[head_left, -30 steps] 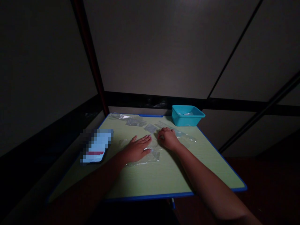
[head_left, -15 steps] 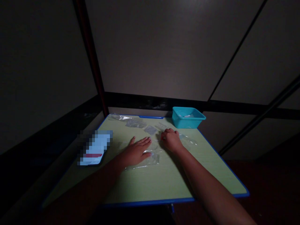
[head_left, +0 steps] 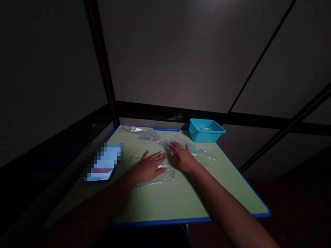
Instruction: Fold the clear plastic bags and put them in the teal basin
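My left hand (head_left: 150,167) lies flat with its fingers spread on a clear plastic bag (head_left: 168,175) near the middle of the green table (head_left: 165,203). To its right, my right hand (head_left: 183,157) is open, fingers stretched forward, with the fingertips at the edge of a small translucent packet (head_left: 163,143). Whether they touch it I cannot tell. Another clear plastic piece (head_left: 204,152) lies beyond and to the right of my right hand. Farther back are a greyish packet (head_left: 149,136) and a crumpled clear one (head_left: 131,129).
A turquoise basket (head_left: 207,136) with something pale inside stands at the table's back right corner. A phone-like device (head_left: 106,163), its screen blurred out, lies at the left edge. Walls rise behind and to the left of the table.
My right hand has opened from a curled shape and its fingers now reach left and forward to the small packet. My left hand has stayed in place on the bag.
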### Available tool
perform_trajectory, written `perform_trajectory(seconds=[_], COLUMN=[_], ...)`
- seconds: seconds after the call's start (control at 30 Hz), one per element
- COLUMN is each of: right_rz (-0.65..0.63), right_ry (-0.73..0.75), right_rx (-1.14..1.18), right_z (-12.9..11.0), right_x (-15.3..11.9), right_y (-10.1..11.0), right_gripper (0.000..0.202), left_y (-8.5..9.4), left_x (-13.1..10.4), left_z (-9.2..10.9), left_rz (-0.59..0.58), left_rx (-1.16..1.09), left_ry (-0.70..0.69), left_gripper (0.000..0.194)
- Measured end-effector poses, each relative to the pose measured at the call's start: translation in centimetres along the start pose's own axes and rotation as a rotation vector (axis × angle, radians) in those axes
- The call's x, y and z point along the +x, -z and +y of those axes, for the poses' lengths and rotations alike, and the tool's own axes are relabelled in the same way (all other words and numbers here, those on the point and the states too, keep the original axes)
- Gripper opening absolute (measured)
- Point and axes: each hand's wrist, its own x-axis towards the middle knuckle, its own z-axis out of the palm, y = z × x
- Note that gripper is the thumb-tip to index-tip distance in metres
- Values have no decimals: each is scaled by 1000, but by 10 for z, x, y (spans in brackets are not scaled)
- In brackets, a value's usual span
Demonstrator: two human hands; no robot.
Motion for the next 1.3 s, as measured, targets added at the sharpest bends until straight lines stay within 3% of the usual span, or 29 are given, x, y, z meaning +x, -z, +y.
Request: perform_trajectory(seconds=[0.17, 0.43, 0.6, 0.73, 0.97, 1.3], right_rz=[-276, -478, -419, -354, -371, -432], right_ry=[73, -11, -33, -47, 24, -106], right_rx=[13, -17, 0, -8, -30, -59], right_z=[-9, -11, -8, -7, -10, -2], right_x=[-11, -14, -12, -11, -9, -10], right_y=[-3, 5, 7, 2, -7, 2], right_gripper=[61, 70, 70, 70, 64, 71], left_y=[-1, 0, 9, 10, 4, 6], left_x=[0, 0, -1, -3, 3, 1], left_z=[0, 2, 8, 7, 4, 6], left_rz=[-3, 39, 151, 95, 59, -6], left_rx=[4, 38, 66, 59, 38, 38], left_ry=[3, 5, 102, 118, 105, 127], left_gripper=[55, 56, 55, 61, 66, 63])
